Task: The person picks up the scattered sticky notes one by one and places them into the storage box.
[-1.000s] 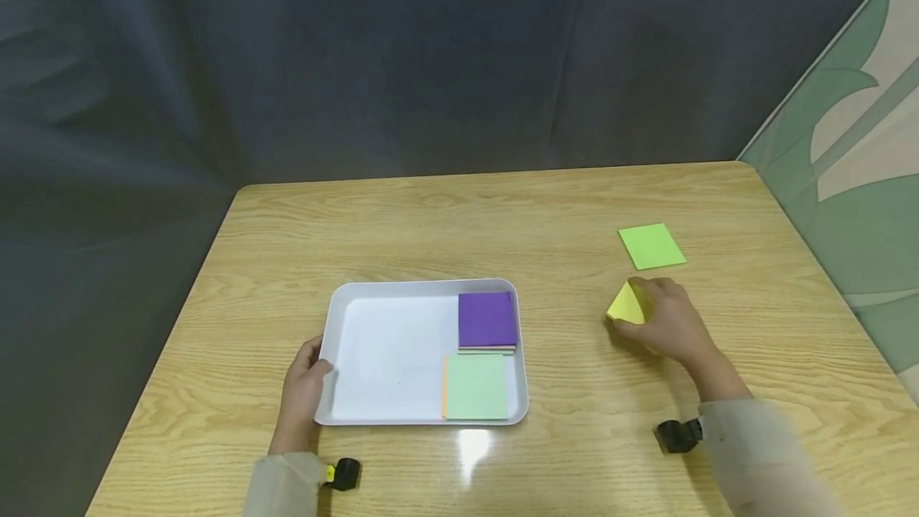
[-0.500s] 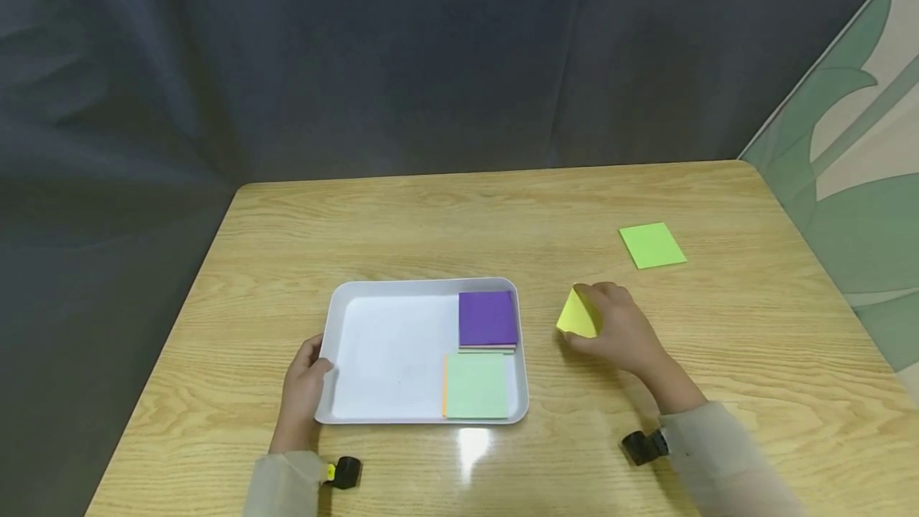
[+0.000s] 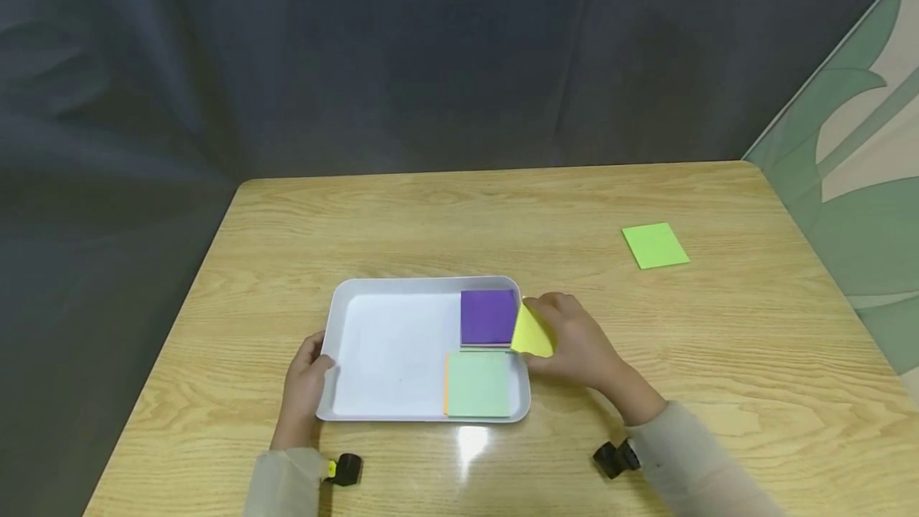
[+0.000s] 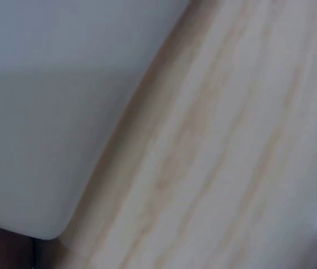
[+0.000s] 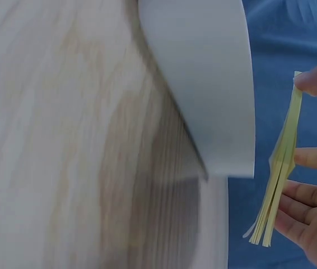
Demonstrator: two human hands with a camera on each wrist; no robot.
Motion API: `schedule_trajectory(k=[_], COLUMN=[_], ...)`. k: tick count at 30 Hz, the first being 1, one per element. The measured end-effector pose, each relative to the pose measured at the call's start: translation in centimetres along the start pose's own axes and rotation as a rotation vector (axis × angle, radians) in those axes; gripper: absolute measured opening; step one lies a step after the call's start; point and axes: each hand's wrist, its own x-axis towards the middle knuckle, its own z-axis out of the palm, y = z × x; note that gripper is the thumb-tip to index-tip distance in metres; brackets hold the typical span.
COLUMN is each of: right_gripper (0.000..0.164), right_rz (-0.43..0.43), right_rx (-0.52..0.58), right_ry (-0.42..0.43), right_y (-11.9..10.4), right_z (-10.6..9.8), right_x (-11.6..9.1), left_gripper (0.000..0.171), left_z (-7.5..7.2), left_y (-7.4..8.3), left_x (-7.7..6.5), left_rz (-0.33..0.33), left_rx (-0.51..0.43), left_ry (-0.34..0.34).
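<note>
My left hand (image 3: 305, 386) grips the left rim of a white tray (image 3: 391, 357), thumb over the edge. In the right half of the tray lie a purple pad of sticky notes (image 3: 488, 316) and, nearer me, a pale green pad (image 3: 477, 385) with an orange edge showing. My right hand (image 3: 574, 341) pinches a yellow pad of sticky notes (image 3: 533, 333) at the tray's right rim. In the right wrist view the yellow pad (image 5: 281, 162) is seen edge-on, its sheets fanned slightly, held between thumb and fingers.
A bright green pad of sticky notes (image 3: 655, 246) lies on the wooden table (image 3: 402, 222) at the back right. A dark cloth (image 3: 402, 62) hangs behind the table, and a leaf-patterned panel (image 3: 876, 222) stands at the right.
My right hand has carried the yellow pad leftward from beside the bright green pad to the tray's right rim. The left hand and tray have stayed put.
</note>
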Motion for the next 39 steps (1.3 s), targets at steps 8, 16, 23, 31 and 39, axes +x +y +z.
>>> schedule_trajectory(k=[8, 16, 23, 31, 39], right_gripper=[0.071, 0.072, 0.072, 0.073, 0.072], right_rz=[-0.114, -0.226, -0.261, -0.276, -0.299], right_rx=[0.012, -0.035, -0.057, -0.061, -0.061], right_ry=[-0.016, -0.078, -0.126, -0.193, -0.217], right_y=[-2.5, -4.1, -4.6, -5.0, -5.2], right_z=[1.2, 2.9, 4.2, 5.0, 5.2], right_x=[0.7, 0.7, 0.3, 0.0, 0.0], left_gripper=[0.046, 0.046, 0.045, 0.045, 0.045], left_z=[0.0, 0.1, 0.1, 0.1, 0.0], left_y=[0.2, 0.1, 0.1, 0.1, 0.0], left_x=[0.0, 0.2, 0.0, 0.0, 0.0], left_rz=[-0.001, -0.014, 0.009, 0.0, 0.0], left_rx=[0.015, 0.01, 0.023, 0.012, 0.01], left_ry=[0.003, -0.003, 0.005, 0.004, 0.009])
